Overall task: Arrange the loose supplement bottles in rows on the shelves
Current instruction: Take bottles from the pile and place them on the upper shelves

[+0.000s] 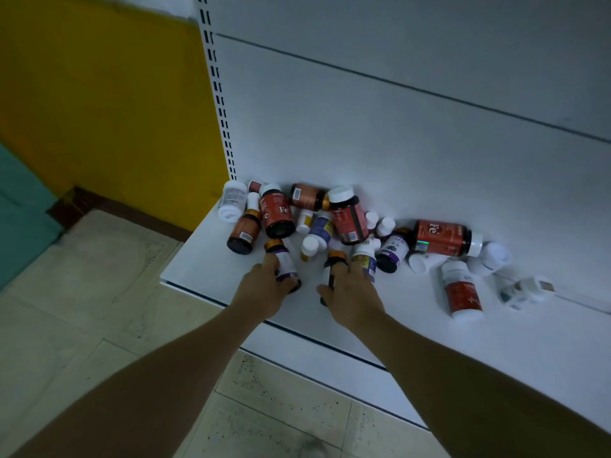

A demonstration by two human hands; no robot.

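Pick-up step, seemingly; left grip (264, 287) clamped on purple-label bottle (283, 263), right grip (350, 292) clamped on dark bottle (333, 266); next probably: stand both upright.

This is looking like a shop: a white metal display shelf (205, 259) is lying under the fingers (264, 267), its slotted upright (218, 94) is rising up-left of them, a plain back panel (363, 127) is standing beyond, and labelled supplement bottles (279, 214) are lying heaped just past them, with tiled floor (281, 408) showing below.
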